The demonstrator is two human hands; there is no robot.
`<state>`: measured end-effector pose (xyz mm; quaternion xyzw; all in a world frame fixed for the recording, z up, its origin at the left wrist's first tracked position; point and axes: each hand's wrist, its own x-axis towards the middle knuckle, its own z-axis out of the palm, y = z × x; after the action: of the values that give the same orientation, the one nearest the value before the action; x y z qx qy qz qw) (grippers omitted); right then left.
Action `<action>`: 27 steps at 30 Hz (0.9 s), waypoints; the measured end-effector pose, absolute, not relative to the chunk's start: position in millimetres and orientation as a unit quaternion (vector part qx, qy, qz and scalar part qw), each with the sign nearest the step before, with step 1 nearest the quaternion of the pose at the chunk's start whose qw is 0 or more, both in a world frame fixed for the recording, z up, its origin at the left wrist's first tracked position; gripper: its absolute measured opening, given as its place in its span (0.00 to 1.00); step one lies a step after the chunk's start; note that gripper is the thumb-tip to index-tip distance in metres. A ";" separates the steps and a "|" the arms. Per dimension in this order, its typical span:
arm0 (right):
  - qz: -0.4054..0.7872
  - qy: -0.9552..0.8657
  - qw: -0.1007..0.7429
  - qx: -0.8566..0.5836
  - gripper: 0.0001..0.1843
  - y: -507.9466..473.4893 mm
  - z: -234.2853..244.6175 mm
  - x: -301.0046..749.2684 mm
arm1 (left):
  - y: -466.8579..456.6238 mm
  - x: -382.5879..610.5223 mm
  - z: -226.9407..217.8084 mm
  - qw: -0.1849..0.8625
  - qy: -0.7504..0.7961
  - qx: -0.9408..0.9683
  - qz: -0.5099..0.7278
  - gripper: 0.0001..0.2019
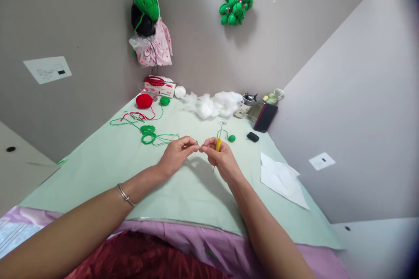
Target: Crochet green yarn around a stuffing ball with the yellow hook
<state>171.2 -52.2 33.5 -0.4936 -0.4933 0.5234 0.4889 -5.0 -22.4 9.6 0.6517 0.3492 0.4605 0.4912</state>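
Observation:
My left hand (pixel 178 153) is closed in a pinch over the mat, with green yarn (pixel 149 136) running into it from loose loops on its left. Its fingertips meet those of my right hand (pixel 224 159), and a tiny green bit shows between them. In my right hand a crochet hook (pixel 218 143) with a yellow handle stands nearly upright, its thin metal shaft showing above and below. Just beyond lies a small green crocheted ball (pixel 231 138) with a strand trailing from it.
White stuffing (pixel 212 104) lies at the back, beside a pen cup (pixel 244 107) and a leaning phone (pixel 266 117). Red yarn (pixel 144 101) and a box (pixel 166 89) sit back left. White paper (pixel 281 178) lies right, near a black object (pixel 253 137). Green crocheted pieces (pixel 237 6) hang above.

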 end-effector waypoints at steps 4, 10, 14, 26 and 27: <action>0.465 -0.513 0.494 -0.526 0.17 -53.5 32.6 171.4 | -24.1 -4.0 8.7 0.511 0.348 0.658 0.430 0.12; 0.431 -0.554 0.448 -0.554 0.13 -54.4 32.9 171.7 | -24.8 -5.1 5.8 0.503 0.351 0.675 0.409 0.09; 0.412 -0.556 0.446 -0.568 0.08 -52.4 32.0 170.8 | -23.3 -4.4 5.5 0.532 0.350 0.666 0.388 0.09; 0.415 -0.498 0.508 -0.567 0.14 -49.5 30.1 173.8 | -19.9 -5.0 3.2 0.648 0.329 0.595 0.343 0.11; 0.421 -0.496 0.515 -0.558 0.17 -49.8 31.6 175.3 | -19.5 -5.6 3.1 0.655 0.330 0.585 0.347 0.12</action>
<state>175.3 -49.8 31.6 -0.5583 -0.4955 0.4211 0.5152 -5.6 -19.5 3.1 0.5850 0.3303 0.3465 0.6547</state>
